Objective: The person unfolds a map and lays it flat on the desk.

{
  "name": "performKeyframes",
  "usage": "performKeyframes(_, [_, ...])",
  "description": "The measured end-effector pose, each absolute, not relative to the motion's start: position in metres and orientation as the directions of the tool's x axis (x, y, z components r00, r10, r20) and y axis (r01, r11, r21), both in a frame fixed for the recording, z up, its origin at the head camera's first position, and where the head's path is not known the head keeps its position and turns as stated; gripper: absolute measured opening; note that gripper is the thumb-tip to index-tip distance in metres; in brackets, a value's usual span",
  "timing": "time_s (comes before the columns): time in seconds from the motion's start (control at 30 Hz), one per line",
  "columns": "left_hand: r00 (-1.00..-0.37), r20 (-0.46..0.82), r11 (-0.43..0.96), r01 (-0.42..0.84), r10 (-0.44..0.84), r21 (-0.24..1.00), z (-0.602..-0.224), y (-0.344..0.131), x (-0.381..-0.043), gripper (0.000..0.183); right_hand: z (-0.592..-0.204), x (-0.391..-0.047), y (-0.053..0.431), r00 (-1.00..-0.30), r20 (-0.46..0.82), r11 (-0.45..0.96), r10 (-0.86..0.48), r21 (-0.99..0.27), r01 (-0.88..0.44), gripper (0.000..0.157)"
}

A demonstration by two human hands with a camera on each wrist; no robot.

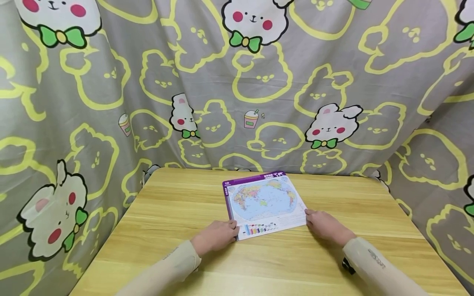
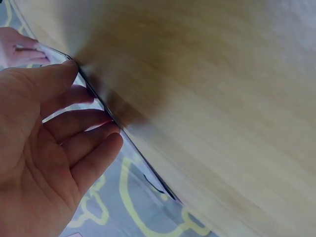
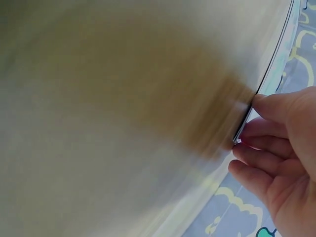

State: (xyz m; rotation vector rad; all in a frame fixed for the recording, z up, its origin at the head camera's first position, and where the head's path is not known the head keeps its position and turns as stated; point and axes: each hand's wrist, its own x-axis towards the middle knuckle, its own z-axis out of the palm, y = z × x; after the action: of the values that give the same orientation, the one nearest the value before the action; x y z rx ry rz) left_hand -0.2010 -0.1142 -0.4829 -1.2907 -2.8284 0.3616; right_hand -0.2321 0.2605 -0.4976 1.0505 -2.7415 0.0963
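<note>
A world map sheet [image 1: 264, 201] with a purple top border and a printed strip along its bottom lies slightly turned at the far middle of the table. My left hand [image 1: 217, 234] holds its left edge near the lower corner, thumb at the near side of the thin rim [image 2: 96, 94] in the left wrist view. On the opposite edge, my right hand [image 1: 326, 225] grips near the lower right corner. In the right wrist view, the right thumb [image 3: 266, 106] presses that edge, with the other fingers curled alongside and partly behind it.
The wooden table [image 1: 166, 205] runs back to a grey curtain [image 1: 207, 82] with yellow outlines and white rabbit heads, which also hangs along both sides. Under the right sleeve [image 1: 374, 263] shows a small black object [image 1: 348, 266].
</note>
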Motion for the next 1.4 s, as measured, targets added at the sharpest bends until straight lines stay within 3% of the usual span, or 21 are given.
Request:
performKeyframes(0.27, [-0.636, -0.083, 0.601, 0.758, 0.767, -0.254, -0.482, -0.11, -0.197, 0.029, -0.499, -0.24, 0.264, -0.752, 0.189, 0.763, -0.632, -0.018, -0.646, 0.02])
performKeyframes(0.7, [-0.618, -0.102, 0.574, 0.769, 0.779, -0.281, -0.481, -0.101, -0.186, 0.031, -0.502, -0.251, 0.271, -0.718, 0.208, 0.739, -0.664, 0.041, -0.672, 0.013])
performKeyframes(1.4, [-0.495, -0.053, 0.46, 0.838, 0.867, -0.294, -0.48, -0.083, -0.174, 0.029, -0.5, -0.265, 0.282, -0.743, 0.182, 0.761, -0.644, 0.056, -0.646, 0.013])
